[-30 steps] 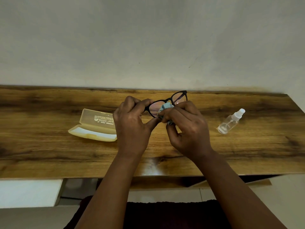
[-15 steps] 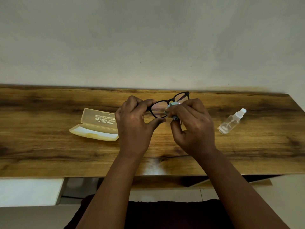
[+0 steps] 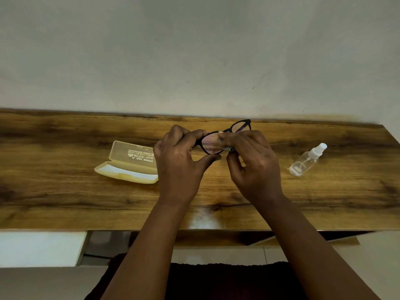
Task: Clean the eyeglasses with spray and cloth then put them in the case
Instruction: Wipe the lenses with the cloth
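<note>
I was in the wiping stage. My left hand (image 3: 177, 161) pinched the black-framed eyeglasses (image 3: 225, 137) at one end, holding them above the wooden surface (image 3: 65, 191), while my right hand (image 3: 253, 163) clasped a small pale cloth (image 3: 227, 147) against the near lens. The clear plastic spray bottle (image 3: 307, 160), white-capped, lay on its side to the right, so I judged spraying done. The cream hard-shell case (image 3: 127, 165) sat open to the left, smooth and glossy, with a pale lining. Casing the eyeglasses remained. The grain of the surface was dark and streaky.
</note>
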